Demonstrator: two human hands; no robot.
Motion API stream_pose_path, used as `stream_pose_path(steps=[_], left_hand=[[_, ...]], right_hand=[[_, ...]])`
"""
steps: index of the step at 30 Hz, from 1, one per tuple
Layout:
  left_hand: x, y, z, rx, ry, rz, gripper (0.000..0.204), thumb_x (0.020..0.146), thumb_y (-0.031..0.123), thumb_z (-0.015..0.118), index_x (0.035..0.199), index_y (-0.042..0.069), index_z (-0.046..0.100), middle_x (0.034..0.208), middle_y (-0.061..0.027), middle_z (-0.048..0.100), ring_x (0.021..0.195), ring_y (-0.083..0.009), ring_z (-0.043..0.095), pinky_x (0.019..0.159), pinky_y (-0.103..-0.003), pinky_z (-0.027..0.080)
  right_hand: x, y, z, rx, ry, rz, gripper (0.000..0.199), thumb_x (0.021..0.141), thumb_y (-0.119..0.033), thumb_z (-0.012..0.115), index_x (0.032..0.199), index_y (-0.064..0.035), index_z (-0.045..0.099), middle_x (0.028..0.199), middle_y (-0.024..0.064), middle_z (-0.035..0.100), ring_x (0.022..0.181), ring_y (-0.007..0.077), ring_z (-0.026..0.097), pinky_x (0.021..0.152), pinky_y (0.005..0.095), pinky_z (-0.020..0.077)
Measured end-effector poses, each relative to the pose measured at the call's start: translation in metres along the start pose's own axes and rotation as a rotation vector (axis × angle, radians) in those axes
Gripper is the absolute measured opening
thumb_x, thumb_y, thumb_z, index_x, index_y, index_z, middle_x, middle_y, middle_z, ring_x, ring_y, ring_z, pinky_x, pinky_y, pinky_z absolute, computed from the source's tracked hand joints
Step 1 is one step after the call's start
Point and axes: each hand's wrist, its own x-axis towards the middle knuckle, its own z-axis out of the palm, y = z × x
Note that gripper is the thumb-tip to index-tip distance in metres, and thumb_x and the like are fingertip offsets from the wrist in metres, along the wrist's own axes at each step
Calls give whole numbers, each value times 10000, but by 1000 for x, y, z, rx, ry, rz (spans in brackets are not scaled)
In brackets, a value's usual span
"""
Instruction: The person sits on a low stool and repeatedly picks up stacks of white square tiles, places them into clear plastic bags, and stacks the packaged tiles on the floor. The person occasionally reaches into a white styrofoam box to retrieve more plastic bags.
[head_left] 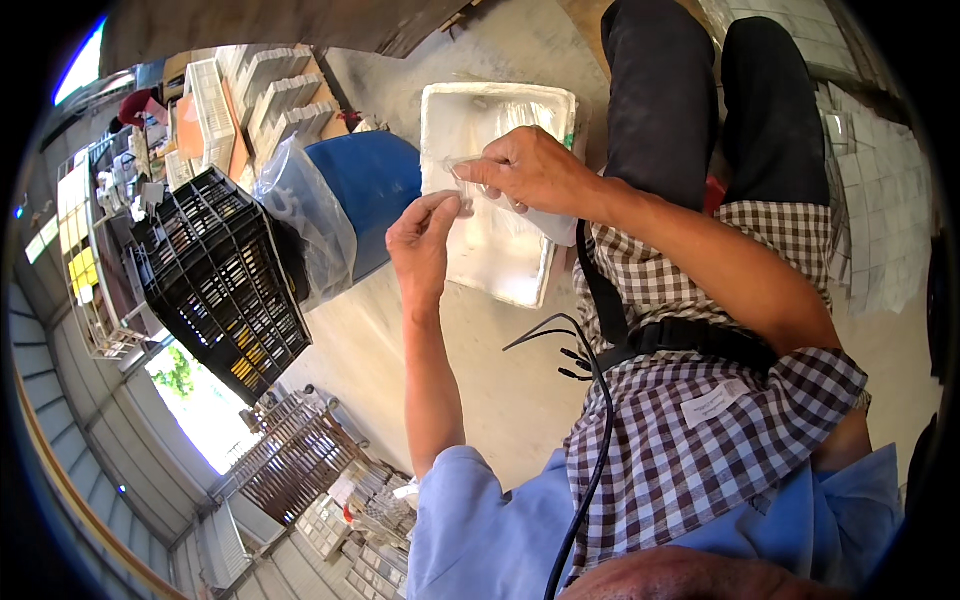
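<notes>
A bare concrete floor [500, 390] runs under everything here, in what looks like an open-sided shed with metal roofing and daylight at the low left edge. Nearest is the person's own body: a blue shirt, a checked apron [690, 440] over the lap, a black strap and a black cable hanging down across it.

A little farther out, both forearms reach toward the middle. The left hand [422, 248] is up with thumb and forefinger pinched together on the near edge of a small clear plastic piece [468, 185]. The right hand [532, 168] comes in from the right and pinches the same piece from the far side, its other fingers curled loosely. So the piece is held in the air between both hands, just over a white foam tray [455, 110]. I cannot tell whether it is a bag or a thin film.

By my reading, the step in hand is pulling or opening that piece with two fingertip pinches; the next move would call for a steady pinch on both sides and a gentle pull apart, since it looks thin and slippery.

Beyond the hands the tray lies on the floor. Left of it stand a blue bin [375, 190], a clear plastic bag [300, 215] and a black crate [225, 280]. Farther left are stacked white trays [275, 95].
</notes>
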Motion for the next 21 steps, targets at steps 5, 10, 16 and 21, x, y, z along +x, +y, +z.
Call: stream_pose_path(steps=[5,10,16,21], left_hand=[[0,2,-1,-65,-23,47,379,892,37,696,1246,-51,593,1163,-115,656,1074,-195,630,936,-309,500],[-5,9,15,-79,-74,54,631,841,30,756,1400,-33,470,1315,-144,584,1158,-207,596,988,-316,489],[-7,5,14,-113,-37,47,448,861,12,732,1280,-58,588,1086,-84,682,973,-121,631,864,-255,510],[-5,10,13,-69,27,30,291,881,22,713,1154,-66,661,941,-51,705,876,-85,635,796,-216,498]], right_hand=[[5,14,1,223,-32,-33,380,927,-297,674,718,18,633,625,47,606,504,97,547,470,270,438],[3,14,1,269,-112,-54,295,894,-239,678,768,27,662,645,40,607,574,93,569,531,253,456],[1,13,-1,184,-97,-71,342,861,-280,692,741,40,683,627,48,606,586,88,538,545,264,436],[-1,8,-2,106,-77,-50,414,897,-321,681,716,51,681,588,60,585,590,90,537,554,262,430]])
